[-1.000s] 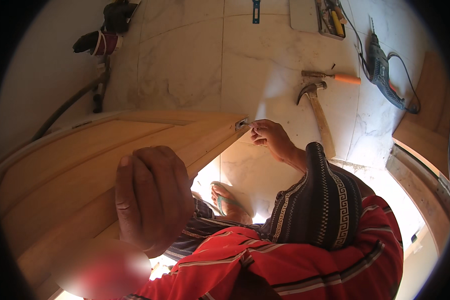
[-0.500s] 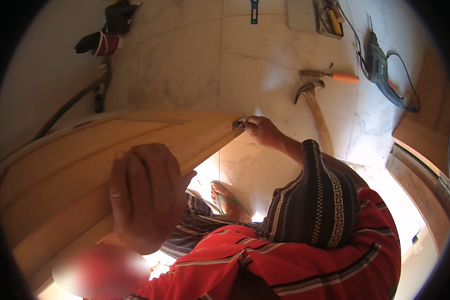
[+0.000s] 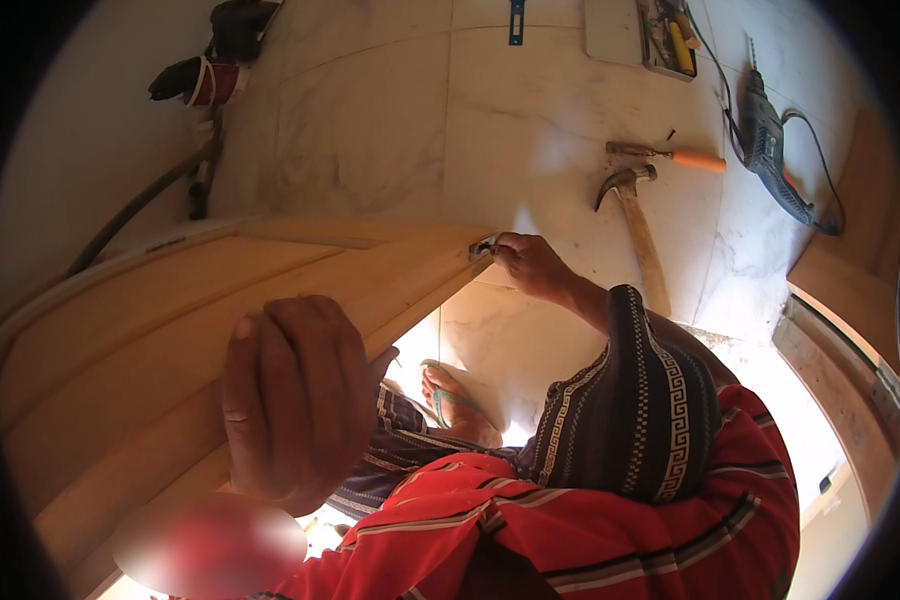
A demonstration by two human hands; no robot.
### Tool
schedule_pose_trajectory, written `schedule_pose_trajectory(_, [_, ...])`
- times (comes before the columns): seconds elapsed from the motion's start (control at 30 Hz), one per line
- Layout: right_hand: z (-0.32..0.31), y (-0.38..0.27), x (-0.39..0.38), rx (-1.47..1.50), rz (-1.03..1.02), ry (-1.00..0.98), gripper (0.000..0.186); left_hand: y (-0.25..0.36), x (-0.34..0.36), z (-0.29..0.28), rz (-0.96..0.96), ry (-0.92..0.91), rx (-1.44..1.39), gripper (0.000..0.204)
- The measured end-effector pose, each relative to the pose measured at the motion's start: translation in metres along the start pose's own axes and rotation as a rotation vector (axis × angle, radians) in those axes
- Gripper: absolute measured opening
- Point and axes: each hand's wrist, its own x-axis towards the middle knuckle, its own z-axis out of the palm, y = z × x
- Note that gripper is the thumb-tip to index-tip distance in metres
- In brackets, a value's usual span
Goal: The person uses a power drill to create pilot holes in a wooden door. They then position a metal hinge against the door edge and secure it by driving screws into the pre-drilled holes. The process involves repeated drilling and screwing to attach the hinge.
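A light wooden door (image 3: 170,340) with recessed panels slants from the lower left to the middle. My left hand (image 3: 295,400) is closed over its near long edge, fingers on the face and thumb on the other side. At the door's far corner, my right hand (image 3: 535,265) pinches a small metal fitting (image 3: 483,246) against the edge. The fingertips partly cover the fitting, so its exact kind is hard to make out.
On the marble-look floor lie a claw hammer (image 3: 638,225), an orange-handled chisel (image 3: 698,160) and a corded drill (image 3: 767,145). Farther back are a tool tray (image 3: 688,70) and a blue strip-shaped tool (image 3: 517,22). A wooden piece (image 3: 850,265) stands at the right.
Both hands keep almost the same places on the door. The view has shifted slightly; the floor tools appear a little farther right and lower.
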Motion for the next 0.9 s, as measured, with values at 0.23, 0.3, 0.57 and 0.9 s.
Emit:
schedule_pose_trajectory(0.23, [0.012, 0.012, -0.002, -0.158, -0.056, 0.043, 0.014, 0.004, 0.006, -0.001, -0.035, -0.023, -0.056, 0.038])
schedule_pose_trajectory(0.3, [0.007, 0.006, 0.004, -0.218, -0.124, 0.011, 0.014, 0.006, 0.003, -0.003, -0.062, -0.041, -0.083, 0.036])
schedule_pose_trajectory(0.57, [0.011, 0.016, 0.001, -0.132, -0.035, -0.016, 0.016, 0.012, 0.007, -0.002, -0.137, -0.059, -0.115, 0.040])
schedule_pose_trajectory(0.9, [-0.001, 0.016, 0.008, -0.333, -0.136, -0.090, 0.013, 0.052, -0.015, 0.005, 0.481, 0.271, -1.399, 0.022])
